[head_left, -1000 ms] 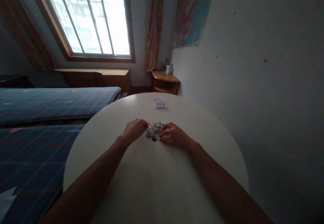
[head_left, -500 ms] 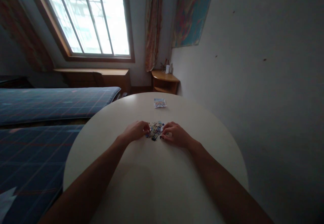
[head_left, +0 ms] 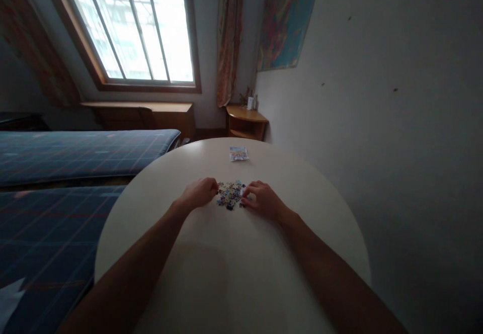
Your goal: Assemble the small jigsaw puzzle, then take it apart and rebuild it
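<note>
A small heap of puzzle pieces [head_left: 229, 196], mixed blue, dark and pale, lies on the round white table [head_left: 211, 278]. At the heap's left edge is my left hand [head_left: 202, 192], its fingers curled together; whatever they hold, if anything, is hidden. My right hand [head_left: 263, 199] rests at the right edge, thumb and index finger bent toward each other. A pale puzzle piece [head_left: 242, 191] shows at those fingertips. Just under them, a dark piece [head_left: 241, 205] lies on the tabletop.
Farther back on the table lies a small printed picture packet [head_left: 239, 154]. Beds with plaid mattresses [head_left: 56, 223] stand along the left. A wall [head_left: 407, 148] runs close on the right. Beyond the table are a corner shelf [head_left: 247, 115] and a wooden desk [head_left: 169, 107].
My left hand has drawn back slightly left and away from the heap, its fingers more closed, uncovering pieces there. My right hand has barely shifted.
</note>
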Tool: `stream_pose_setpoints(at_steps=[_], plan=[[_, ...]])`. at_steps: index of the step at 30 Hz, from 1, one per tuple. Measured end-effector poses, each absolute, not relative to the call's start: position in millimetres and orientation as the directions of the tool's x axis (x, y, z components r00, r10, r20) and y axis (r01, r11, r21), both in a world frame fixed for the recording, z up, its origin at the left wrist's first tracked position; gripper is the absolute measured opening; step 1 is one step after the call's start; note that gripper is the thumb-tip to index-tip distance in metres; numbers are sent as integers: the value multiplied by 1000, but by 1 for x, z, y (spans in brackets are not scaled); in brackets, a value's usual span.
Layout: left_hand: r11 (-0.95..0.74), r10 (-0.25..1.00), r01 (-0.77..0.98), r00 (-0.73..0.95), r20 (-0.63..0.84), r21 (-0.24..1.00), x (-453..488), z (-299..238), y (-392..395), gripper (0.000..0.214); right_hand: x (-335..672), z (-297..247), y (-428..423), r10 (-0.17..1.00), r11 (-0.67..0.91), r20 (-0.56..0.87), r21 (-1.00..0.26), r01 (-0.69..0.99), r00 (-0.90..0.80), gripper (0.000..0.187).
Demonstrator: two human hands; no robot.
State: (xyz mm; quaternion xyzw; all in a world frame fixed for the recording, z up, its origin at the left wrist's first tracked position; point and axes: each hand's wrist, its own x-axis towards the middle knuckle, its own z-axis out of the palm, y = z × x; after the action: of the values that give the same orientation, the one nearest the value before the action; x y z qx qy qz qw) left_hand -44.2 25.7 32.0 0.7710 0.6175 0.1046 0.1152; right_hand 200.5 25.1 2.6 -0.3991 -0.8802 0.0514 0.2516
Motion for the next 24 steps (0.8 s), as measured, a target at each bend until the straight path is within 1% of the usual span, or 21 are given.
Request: stream_pose_setpoints(at_steps=[2, 4, 6, 8, 11, 17, 24], plan=[[-202, 977, 931, 213, -1, 303, -46, 31, 26, 19, 198, 1, 25, 761, 634, 408, -304, 711, -504, 7], [-196, 977, 934, 213, -26, 297, -47, 30, 26, 18, 195, -1, 26, 780, 607, 407, -307, 733, -475, 13], [-195, 975, 937, 216, -44, 290, -48, 29, 26, 17, 193, -5, 27, 783, 601, 399, -292, 744, -477, 22], [-189, 976, 940, 212, -53, 283, -48, 29, 26, 17, 192, -8, 28, 780, 607, 389, -276, 746, -490, 26], [-171, 979, 947, 194, -58, 272, -48, 28, 26, 17, 191, -10, 28, 776, 613, 383, -274, 741, -501, 24], [-142, 987, 957, 156, -38, 251, -44, 29, 25, 17, 192, -7, 28, 790, 595, 393, -311, 741, -470, 18], [-208, 977, 932, 210, 26, 297, -29, 33, 19, 17, 194, -5, 30, 807, 580, 374, -356, 732, -457, 10]])
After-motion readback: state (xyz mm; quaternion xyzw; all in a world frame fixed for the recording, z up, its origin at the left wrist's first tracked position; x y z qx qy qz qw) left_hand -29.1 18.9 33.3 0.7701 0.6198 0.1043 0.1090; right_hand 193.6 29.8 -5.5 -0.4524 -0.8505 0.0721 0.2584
